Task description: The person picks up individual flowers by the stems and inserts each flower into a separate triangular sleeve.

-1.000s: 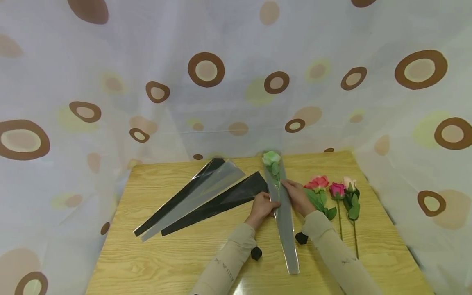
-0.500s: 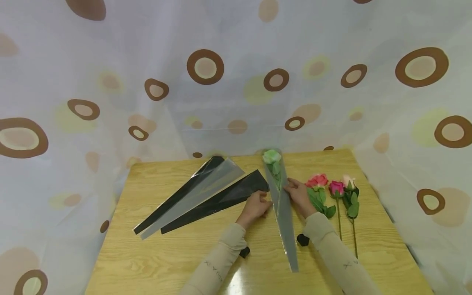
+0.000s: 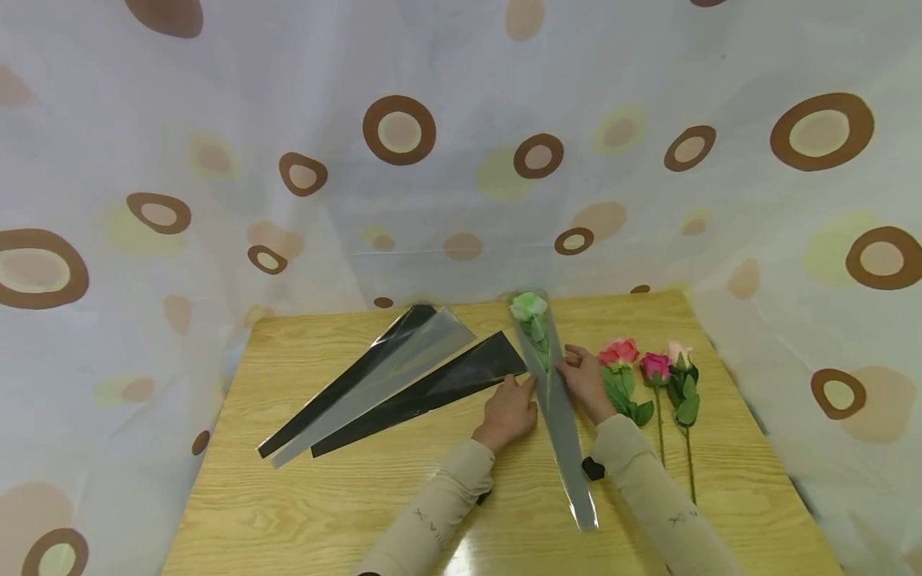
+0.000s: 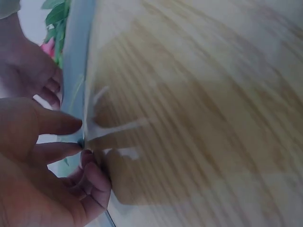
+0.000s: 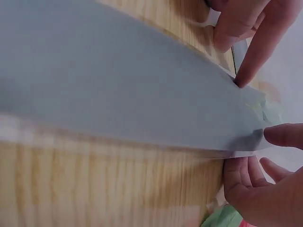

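Observation:
A pale green artificial rose (image 3: 529,308) lies in a tapered flower sleeve (image 3: 565,444), grey with clear edges, its bloom at the wide far end. My right hand (image 3: 585,384) pinches the sleeve's right edge, with the thumb (image 5: 279,135) on top and the other fingers below the edge. At the left edge is my left hand (image 3: 510,412); one extended fingertip (image 5: 240,84) touches the sleeve there. The left hand's lower fingers (image 4: 97,184) are bent beside that edge, over the wood.
Black and grey flower sleeves (image 3: 425,364) lie fanned on the wooden table (image 3: 288,512) to the left. Coral, magenta (image 3: 655,368) and pale pink artificial roses lie to the right. A dotted curtain (image 3: 461,200) rises behind the table.
My left hand let go of the sleeve, drew back left and came back to its left edge. The sleeve's narrow end has shifted slightly right. My right hand stays at the right edge.

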